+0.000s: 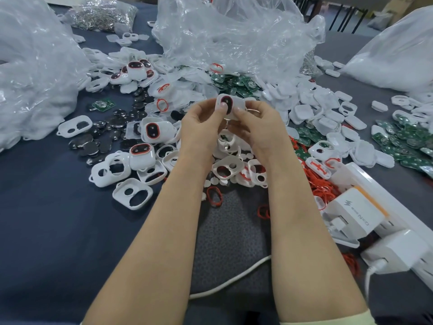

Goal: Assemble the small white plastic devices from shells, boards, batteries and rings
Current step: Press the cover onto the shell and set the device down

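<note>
Nearest, below the wrists, a white cable (234,280) crosses a grey mat (229,231) on the dark blue table (46,207). To the right of the forearms lies a white power strip (398,245) with chargers plugged in. Just under the fingers (206,104), a loose red ring (214,195) lies among empty white shells (132,197).

Both hands are raised over the heap. The left hand (199,123) and right hand (257,123) grip one white device (230,106) between them, fingers curled round its sides, the left thumb pressing on its dark, red-rimmed window. The device is clear of the table. Something metallic shows under the right fingers, perhaps a ring, but it is too blurred to tell.

Left of the fingers lie dark coin batteries (93,144) and finished devices (153,130). Beyond the fingertips are green boards (234,83), then crumpled clear plastic bags (234,38).
</note>
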`<state>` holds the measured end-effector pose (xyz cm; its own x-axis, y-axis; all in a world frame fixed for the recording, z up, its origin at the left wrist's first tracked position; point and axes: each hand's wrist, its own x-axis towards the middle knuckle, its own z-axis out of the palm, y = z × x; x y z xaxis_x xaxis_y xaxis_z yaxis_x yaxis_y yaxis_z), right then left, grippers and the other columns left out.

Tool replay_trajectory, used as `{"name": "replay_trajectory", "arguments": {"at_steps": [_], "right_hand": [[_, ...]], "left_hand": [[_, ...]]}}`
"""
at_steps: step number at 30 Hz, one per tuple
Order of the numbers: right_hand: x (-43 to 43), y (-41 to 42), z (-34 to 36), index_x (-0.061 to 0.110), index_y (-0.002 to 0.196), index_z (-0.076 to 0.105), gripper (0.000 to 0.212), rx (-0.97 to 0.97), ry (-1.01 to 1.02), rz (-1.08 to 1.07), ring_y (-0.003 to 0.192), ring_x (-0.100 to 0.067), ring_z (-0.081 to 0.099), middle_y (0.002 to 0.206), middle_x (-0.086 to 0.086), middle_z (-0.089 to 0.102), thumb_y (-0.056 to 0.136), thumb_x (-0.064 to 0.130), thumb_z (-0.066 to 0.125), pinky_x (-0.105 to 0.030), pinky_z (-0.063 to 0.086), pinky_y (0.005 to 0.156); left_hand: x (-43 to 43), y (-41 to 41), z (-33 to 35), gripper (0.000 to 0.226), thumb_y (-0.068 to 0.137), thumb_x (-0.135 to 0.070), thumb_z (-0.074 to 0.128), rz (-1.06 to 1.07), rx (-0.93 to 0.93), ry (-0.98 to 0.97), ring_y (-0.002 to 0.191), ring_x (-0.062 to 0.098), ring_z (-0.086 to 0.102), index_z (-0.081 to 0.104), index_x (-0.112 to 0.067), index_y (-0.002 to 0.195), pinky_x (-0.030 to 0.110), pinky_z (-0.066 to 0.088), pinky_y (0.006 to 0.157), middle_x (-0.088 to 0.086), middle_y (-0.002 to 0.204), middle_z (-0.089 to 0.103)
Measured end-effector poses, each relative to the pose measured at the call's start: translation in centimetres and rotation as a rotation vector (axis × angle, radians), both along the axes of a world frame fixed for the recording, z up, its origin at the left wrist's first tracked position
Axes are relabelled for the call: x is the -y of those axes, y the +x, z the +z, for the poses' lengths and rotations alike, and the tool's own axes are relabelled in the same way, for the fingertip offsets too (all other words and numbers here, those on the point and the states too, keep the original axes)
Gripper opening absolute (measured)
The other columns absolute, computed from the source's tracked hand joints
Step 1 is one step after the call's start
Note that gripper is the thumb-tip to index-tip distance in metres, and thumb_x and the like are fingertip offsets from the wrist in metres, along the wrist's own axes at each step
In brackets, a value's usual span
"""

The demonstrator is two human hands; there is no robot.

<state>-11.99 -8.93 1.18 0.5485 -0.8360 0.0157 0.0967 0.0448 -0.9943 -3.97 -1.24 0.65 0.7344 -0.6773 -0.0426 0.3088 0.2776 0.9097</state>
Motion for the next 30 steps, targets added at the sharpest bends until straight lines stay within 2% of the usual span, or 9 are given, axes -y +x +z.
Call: {"name": "replay_trajectory", "arguments": {"at_steps": [2,4,8,14,17,22,26,30], "right_hand": [[-0.06,-0.15,-0.01,-0.002,0.111,0.06,0.02,-0.021,0.006,0.054,0.076,-0.015,0.07,0.096,-0.013,0.067,0.092,0.005,0.059,-0.023,0.056,0.069],[-0.03,-0.15,-0.02,0.0,0.106,0.06,0.015,-0.023,0.02,0.051,0.078,-0.018,0.07,0.093,-0.012,0.067,0.092,0.001,0.059,-0.027,0.058,0.072],[-0.14,0.17,-0.16,0.002,0.104,0.059,0.013,-0.034,0.001,0.025,0.079,-0.018,0.069,0.093,-0.012,0.067,0.091,0.001,0.06,-0.03,0.058,0.075],[-0.6,0.24,0.07,-0.007,0.12,0.056,0.029,-0.059,-0.003,0.053,0.095,-0.027,0.069,0.111,-0.023,0.067,0.093,0.005,0.059,-0.039,0.057,0.087],[-0.77,0.24,0.3,-0.007,0.122,0.055,0.029,-0.067,-0.001,0.064,0.091,-0.024,0.069,0.111,-0.022,0.066,0.094,0.002,0.056,-0.036,0.057,0.087],[-0.66,-0.06,0.5,-0.007,0.12,0.055,0.027,-0.068,0.029,0.069,0.09,-0.024,0.07,0.109,-0.021,0.067,0.095,0.001,0.054,-0.036,0.057,0.088],[-0.72,0.04,0.49,-0.007,0.12,0.056,0.027,-0.082,0.029,0.083,0.084,-0.019,0.068,0.105,-0.018,0.066,0.095,0.0,0.054,-0.029,0.059,0.08],[-0.6,-0.1,0.49,-0.007,0.12,0.055,0.027,-0.07,0.06,0.073,0.086,-0.021,0.068,0.107,-0.02,0.066,0.095,0.001,0.054,-0.033,0.058,0.086]], "left_hand": [[-0.05,-0.12,-0.07,0.018,0.093,-0.01,0.062,0.011,0.079,0.035,0.088,0.016,0.064,0.06,-0.006,0.11,0.026,0.053,0.081,0.005,0.097,0.067],[-0.02,-0.32,-0.1,0.017,0.093,-0.009,0.061,0.039,0.175,0.065,0.093,0.02,0.064,0.059,-0.005,0.11,0.029,0.055,0.085,0.011,0.103,0.067],[0.05,-0.42,-0.14,0.012,0.094,-0.008,0.059,0.097,0.3,0.108,0.092,0.014,0.062,0.057,-0.008,0.106,0.023,0.053,0.083,0.005,0.1,0.064],[0.17,-0.17,-0.26,0.009,0.095,-0.013,0.059,0.155,0.383,0.152,0.091,0.015,0.061,0.053,-0.013,0.102,0.028,0.052,0.084,0.003,0.101,0.062],[0.11,-0.15,-0.29,0.009,0.095,-0.014,0.058,0.168,0.418,0.156,0.091,0.013,0.061,0.053,-0.014,0.103,0.022,0.051,0.082,-0.001,0.099,0.061],[0.12,-0.17,-0.15,0.012,0.094,-0.011,0.059,0.14,0.395,0.131,0.091,0.015,0.063,0.057,-0.01,0.105,0.025,0.053,0.084,0.005,0.101,0.065],[0.19,-0.01,-0.29,0.009,0.093,-0.013,0.06,0.175,0.449,0.177,0.081,0.008,0.059,0.055,-0.013,0.101,0.021,0.05,0.078,-0.005,0.09,0.061],[0.16,-0.11,-0.18,0.013,0.094,-0.013,0.059,0.144,0.427,0.176,0.094,0.016,0.063,0.058,-0.009,0.107,0.024,0.052,0.085,0.004,0.102,0.065]]}}
